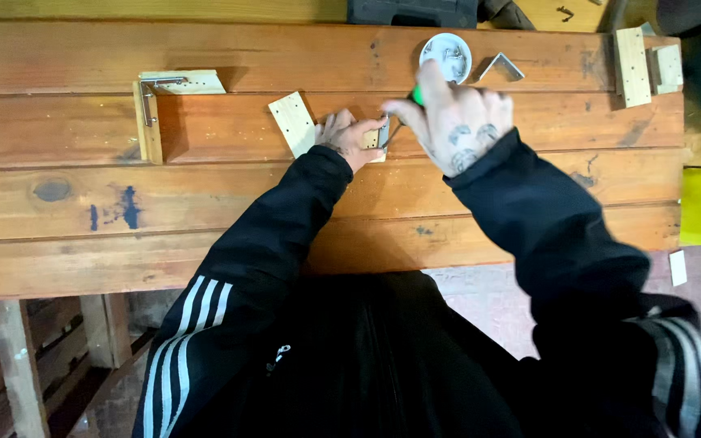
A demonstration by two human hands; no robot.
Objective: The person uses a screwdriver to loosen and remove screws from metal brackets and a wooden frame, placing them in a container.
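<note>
A small pale wooden block (294, 123) is steadied on the wooden worktop (204, 195) by the left hand (346, 136), whose fingers are closed over a metal corner bracket (384, 132) set at the block's right end. A green-handled tool (417, 95) (probably a screwdriver, most of it hidden) is gripped in the closed right hand (452, 120), its tip brought down at the bracket. For the step to be done well, the bracket should be kept pressed flush against the wood, the tool held in line with the fastener, and firm downward pressure kept so the tip does not slip towards the left fingers. Just beyond the right hand a small white dish (445, 55) of fasteners is seen, a spare bracket (501, 66) beside it. An assembled block with bracket (160, 109) lies well apart to the left.
</note>
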